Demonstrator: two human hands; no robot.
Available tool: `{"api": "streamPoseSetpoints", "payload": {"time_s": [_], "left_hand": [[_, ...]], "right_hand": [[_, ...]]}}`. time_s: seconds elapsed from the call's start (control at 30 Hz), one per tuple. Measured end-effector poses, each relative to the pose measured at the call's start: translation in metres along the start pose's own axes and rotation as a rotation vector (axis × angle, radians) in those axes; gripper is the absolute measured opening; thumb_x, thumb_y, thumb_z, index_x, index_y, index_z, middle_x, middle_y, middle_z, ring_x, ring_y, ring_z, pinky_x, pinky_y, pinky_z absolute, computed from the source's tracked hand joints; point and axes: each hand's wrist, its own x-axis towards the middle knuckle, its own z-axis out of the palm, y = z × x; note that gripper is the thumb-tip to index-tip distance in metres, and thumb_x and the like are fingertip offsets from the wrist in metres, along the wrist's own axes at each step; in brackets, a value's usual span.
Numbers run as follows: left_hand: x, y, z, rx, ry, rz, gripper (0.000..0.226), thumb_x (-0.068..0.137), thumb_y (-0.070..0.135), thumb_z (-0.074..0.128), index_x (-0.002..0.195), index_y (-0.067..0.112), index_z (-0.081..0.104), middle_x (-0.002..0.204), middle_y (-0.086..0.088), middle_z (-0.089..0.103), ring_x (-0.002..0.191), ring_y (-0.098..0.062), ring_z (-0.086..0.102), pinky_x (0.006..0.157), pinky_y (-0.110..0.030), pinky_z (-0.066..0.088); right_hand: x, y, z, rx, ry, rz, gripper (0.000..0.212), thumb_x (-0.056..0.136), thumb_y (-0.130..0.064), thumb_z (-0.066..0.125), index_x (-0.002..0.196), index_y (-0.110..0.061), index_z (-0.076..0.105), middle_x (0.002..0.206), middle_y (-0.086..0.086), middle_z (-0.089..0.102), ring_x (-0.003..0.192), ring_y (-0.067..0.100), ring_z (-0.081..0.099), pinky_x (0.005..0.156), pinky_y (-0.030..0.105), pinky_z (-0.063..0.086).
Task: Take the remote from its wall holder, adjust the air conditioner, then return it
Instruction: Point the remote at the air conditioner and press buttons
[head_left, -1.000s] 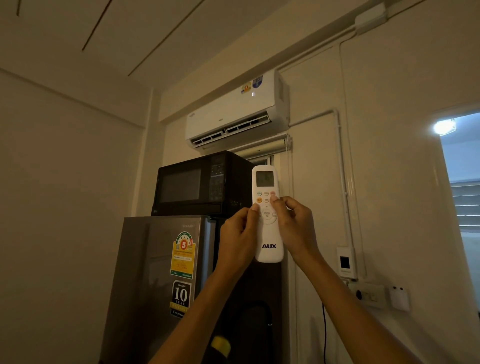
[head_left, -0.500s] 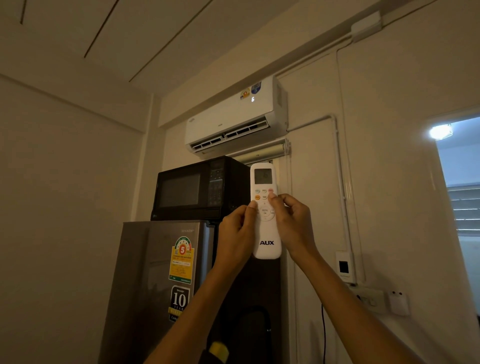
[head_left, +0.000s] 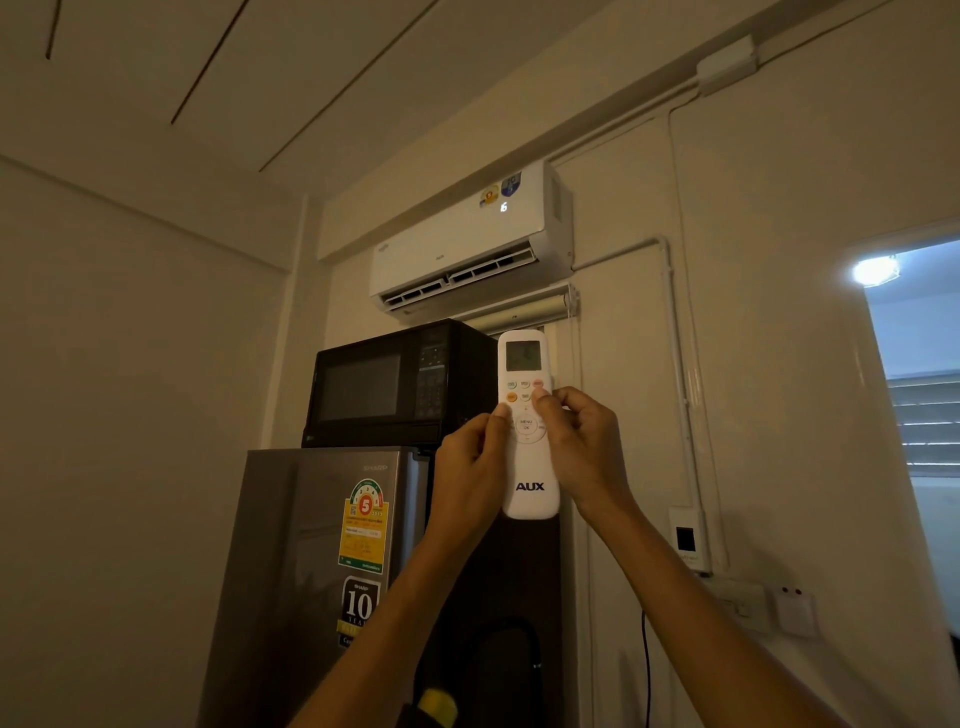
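You see the microwave on the fridge, the air conditioner above it, and the remote before them, between your hands

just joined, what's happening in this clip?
A person holds a white AUX remote upright in both hands, aimed toward the wall air conditioner above a microwave and fridge. The right hand has its thumb on the upper buttons; the left hand steadies the side. The unit's display is lit. The remote is not yet returned.

Right thumb shifted up remote keypad; air conditioner display now lit.
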Motion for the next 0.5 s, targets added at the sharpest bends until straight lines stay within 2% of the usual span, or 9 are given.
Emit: {"api": "streamPoseSetpoints", "payload": {"time_s": [0.2, 0.33, 0.5], "left_hand": [[-0.0013, 0.0032, -0.0027, -0.008, 0.001, 0.004, 0.018, 0.092, 0.027, 0.041, 0.08, 0.023, 0.055, 0.08, 0.003, 0.064, 0.064, -0.005, 0.066, 0.053, -0.011, 0.052], [-0.0012, 0.0032, -0.0044, -0.013, 0.003, -0.002, 0.019, 0.092, 0.027, 0.041, 0.079, 0.024, 0.055, 0.081, 0.003, 0.064, 0.067, -0.008, 0.066, 0.053, -0.012, 0.053], [-0.0005, 0.0037, -0.0061, -0.002, -0.001, -0.003, 0.018, 0.091, 0.028, 0.041, 0.08, 0.024, 0.055, 0.081, 0.003, 0.064, 0.069, -0.01, 0.066, 0.053, -0.013, 0.053]], "right_hand": [[-0.0015, -0.0027, 0.0007, -0.001, -0.012, 0.005, 0.021, 0.087, -0.029, 0.053, 0.094, -0.01, 0.057, 0.108, 0.012, 0.068, 0.075, 0.014, 0.064, 0.049, 0.007, 0.05], [-0.0019, -0.0037, 0.0024, 0.009, -0.021, 0.021, 0.018, 0.087, -0.031, 0.052, 0.093, -0.014, 0.057, 0.107, 0.01, 0.069, 0.072, 0.011, 0.065, 0.049, 0.01, 0.051], [-0.0037, -0.0035, 0.0039, 0.018, -0.015, 0.077, 0.024, 0.086, -0.034, 0.052, 0.097, -0.013, 0.059, 0.106, 0.01, 0.069, 0.075, 0.017, 0.067, 0.057, 0.021, 0.053]]}}
